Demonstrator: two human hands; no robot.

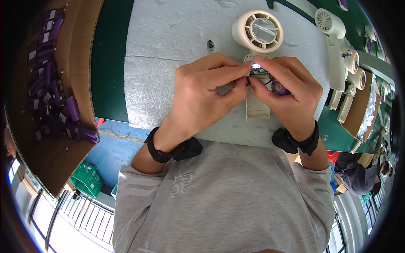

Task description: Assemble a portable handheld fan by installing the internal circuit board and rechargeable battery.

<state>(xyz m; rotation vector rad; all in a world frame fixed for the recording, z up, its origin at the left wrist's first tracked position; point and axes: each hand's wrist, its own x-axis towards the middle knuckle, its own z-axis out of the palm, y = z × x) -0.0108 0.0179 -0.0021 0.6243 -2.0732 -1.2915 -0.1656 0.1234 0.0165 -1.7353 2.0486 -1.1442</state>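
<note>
A cream handheld fan (258, 33) lies on the white foam sheet, its round head away from me and its handle housing (258, 109) opened toward me. At the top of the handle sits a small circuit board (258, 70) with bright white spots. My left hand (206, 86) pinches at the board's left edge; its fingertips hide what they hold. My right hand (293, 86) has its index finger at the board's top and its thumb below. A purple cylindrical battery (279, 87) is tucked under the right hand's curled fingers, with a dark wire leading toward the thumbs.
On the left stands a cardboard box (76, 84) with several purple batteries. To the right lie more fan bodies (336, 63) and a carton (358, 109) with white contents. Below left is a green crate (87, 179). Another person (358, 173) is at far right.
</note>
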